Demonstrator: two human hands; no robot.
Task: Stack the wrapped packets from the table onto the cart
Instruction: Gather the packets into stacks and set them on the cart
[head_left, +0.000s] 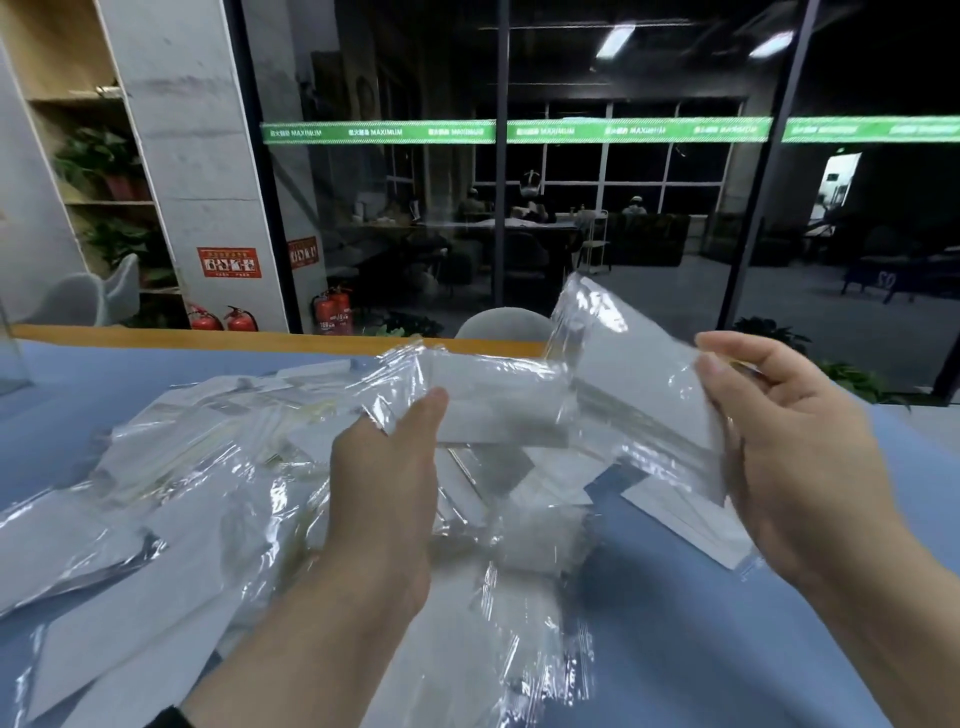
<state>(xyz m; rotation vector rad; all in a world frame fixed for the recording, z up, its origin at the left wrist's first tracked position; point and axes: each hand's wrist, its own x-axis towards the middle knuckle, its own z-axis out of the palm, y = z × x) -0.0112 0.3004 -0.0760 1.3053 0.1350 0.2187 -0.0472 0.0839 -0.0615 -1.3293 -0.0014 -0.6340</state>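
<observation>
Several clear-wrapped white packets (171, 499) lie in a loose heap on the blue table (727, 623). My left hand (384, 467) holds one wrapped packet (493, 405) lifted above the heap, thumb on top of it. My right hand (779, 452) grips a second wrapped packet (639, 384), raised and tilted at the right, with its plastic film crinkled. The two lifted packets overlap in the middle. No cart is in view.
The table's orange far edge (156, 335) runs across the view. A grey chair back (504, 322) stands behind it. Beyond are a glass wall, red fire extinguishers (332, 312) and a shelf with plants (104, 166) at the left.
</observation>
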